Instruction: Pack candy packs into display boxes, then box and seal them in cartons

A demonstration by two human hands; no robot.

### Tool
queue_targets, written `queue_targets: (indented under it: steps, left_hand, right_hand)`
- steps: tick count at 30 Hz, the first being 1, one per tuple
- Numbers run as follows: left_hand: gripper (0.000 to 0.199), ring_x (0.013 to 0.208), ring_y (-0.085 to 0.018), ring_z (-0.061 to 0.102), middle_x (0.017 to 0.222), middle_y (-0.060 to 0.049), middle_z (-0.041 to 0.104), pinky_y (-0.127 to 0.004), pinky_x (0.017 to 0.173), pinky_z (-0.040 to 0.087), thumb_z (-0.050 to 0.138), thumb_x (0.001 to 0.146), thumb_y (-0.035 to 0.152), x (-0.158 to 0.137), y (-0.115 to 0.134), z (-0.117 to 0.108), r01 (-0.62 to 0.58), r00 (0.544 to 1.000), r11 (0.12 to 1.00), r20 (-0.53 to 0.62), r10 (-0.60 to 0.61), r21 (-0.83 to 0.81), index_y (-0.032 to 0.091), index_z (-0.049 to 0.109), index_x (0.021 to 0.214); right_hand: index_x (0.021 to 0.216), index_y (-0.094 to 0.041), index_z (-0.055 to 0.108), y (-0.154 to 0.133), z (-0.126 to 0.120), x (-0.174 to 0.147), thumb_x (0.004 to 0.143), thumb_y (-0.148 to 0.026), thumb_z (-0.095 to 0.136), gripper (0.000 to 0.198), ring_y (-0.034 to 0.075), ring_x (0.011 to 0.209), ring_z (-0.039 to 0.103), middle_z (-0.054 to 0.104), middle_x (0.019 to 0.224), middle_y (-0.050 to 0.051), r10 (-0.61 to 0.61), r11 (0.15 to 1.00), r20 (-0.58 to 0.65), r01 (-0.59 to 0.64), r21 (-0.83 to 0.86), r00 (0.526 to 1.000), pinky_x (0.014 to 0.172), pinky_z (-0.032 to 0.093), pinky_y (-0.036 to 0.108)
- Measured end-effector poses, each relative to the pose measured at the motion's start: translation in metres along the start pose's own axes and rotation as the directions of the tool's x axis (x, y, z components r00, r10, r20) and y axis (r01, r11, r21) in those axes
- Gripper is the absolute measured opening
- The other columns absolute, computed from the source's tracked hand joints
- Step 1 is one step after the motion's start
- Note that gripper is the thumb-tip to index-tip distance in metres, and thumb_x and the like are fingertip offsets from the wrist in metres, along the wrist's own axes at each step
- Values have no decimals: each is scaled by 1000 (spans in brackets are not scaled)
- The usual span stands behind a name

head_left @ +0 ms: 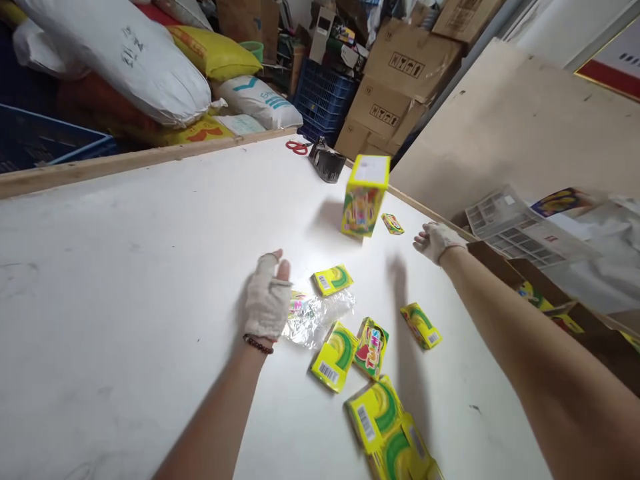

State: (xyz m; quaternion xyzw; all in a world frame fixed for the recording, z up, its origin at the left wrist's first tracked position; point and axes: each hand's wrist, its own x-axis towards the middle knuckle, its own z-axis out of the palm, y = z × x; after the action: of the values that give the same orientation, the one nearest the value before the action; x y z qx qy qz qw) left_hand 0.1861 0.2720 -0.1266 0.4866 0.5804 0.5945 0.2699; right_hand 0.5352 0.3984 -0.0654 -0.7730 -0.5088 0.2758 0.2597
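Observation:
My left hand (267,297), in a fingerless white glove, is over the table with thumb and finger apart. A crumpled clear plastic wrapper (320,317) lies against its right side, with a small colourful pack (297,304) partly hidden there. My right hand (436,241), gloved alike, is held out at the right with fingers apart and nothing in them. To its left, a larger yellow box (365,197) appears blurred and tilted; whether it touches the table I cannot tell. One small candy box (393,224) lies between that box and my right hand.
Several yellow-green candy boxes (335,357) lie scattered nearer me. Red scissors (297,147) and a black tape dispenser (327,161) sit at the far corner. An open carton (530,267) stands at the right. Sacks (150,73), blue crates (325,93) and stacked cartons (385,110) are beyond the table.

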Motion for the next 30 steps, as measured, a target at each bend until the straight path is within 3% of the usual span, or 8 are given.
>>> queue_targets:
  steps: [2, 7, 12, 14, 19, 21, 26, 30]
  left_hand:
    - [38, 108, -26, 59, 114, -12, 65, -42, 103, 41, 55, 87, 42, -4, 0, 3, -237, 953, 943, 242, 180, 232, 17, 63, 114]
    - [36, 112, -32, 54, 121, -13, 62, -51, 98, 38, 60, 82, 39, -18, 8, 6, -653, 670, 645, 700, 247, 397, 20, 63, 114]
    - [22, 110, -29, 54, 107, -6, 67, -48, 96, 36, 55, 86, 40, -26, 30, 9, -773, 418, 585, 891, 177, 246, 23, 67, 94]
    - [30, 94, -23, 58, 87, -4, 66, -40, 87, 40, 47, 91, 43, -25, 37, 10, -699, 433, 672, 893, 122, 247, 21, 64, 79]
    - [26, 81, -17, 58, 93, -3, 63, -29, 71, 42, 40, 93, 36, -21, 44, 12, -463, 689, 813, 721, 78, 354, 20, 58, 84]
    - [19, 93, -18, 59, 103, -4, 64, -29, 79, 44, 42, 89, 26, -25, 46, 18, -529, 650, 800, 742, 167, 283, 20, 60, 93]
    - [42, 121, -27, 48, 126, -6, 59, -42, 99, 38, 54, 73, 14, -43, 56, 54, -797, 343, 546, 937, 58, 258, 24, 60, 113]
    - [32, 104, -30, 58, 114, -12, 62, -41, 85, 44, 53, 80, 24, -50, 68, 76, -811, 338, 452, 928, -153, 370, 20, 60, 111]
  right_hand:
    - [87, -24, 44, 4, 24, 1, 88, -22, 25, 19, 16, 62, 49, 42, 67, -1, 11, 999, 50, -9, -39, 999, 67, 52, 32]
    - [92, -21, 60, 22, 77, -56, 79, -31, 58, 16, 22, 83, 58, 61, 100, 8, -30, 976, 284, 89, -198, 958, 83, 51, 38]
    - [117, -21, 60, 60, 51, -143, 86, -39, 50, 37, 24, 109, 57, 60, 123, 8, -206, 944, 488, 303, -128, 848, 99, 46, 39]
    - [129, -19, 54, 77, 22, -165, 89, -35, 43, 44, 25, 121, 52, 57, 131, 9, -170, 966, 337, 224, -128, 926, 106, 41, 41]
    - [144, -12, 37, 119, -14, -191, 75, -16, 59, 73, 29, 131, 43, 42, 145, 17, 48, 912, 209, 42, -408, 977, 109, 37, 42]
    - [142, -14, 41, 130, -7, -196, 72, -9, 58, 72, 27, 130, 44, 42, 145, 16, -49, 863, 272, 177, -473, 961, 108, 38, 37]
    - [127, -13, 54, 133, 9, -230, 75, -24, 72, 57, 27, 113, 54, 54, 127, 14, -66, 789, 236, 196, -583, 969, 98, 43, 34]
    - [111, -13, 60, 129, 3, -281, 69, -34, 79, 52, 29, 107, 54, 55, 120, 15, 50, 745, 240, 124, -656, 969, 87, 46, 32]
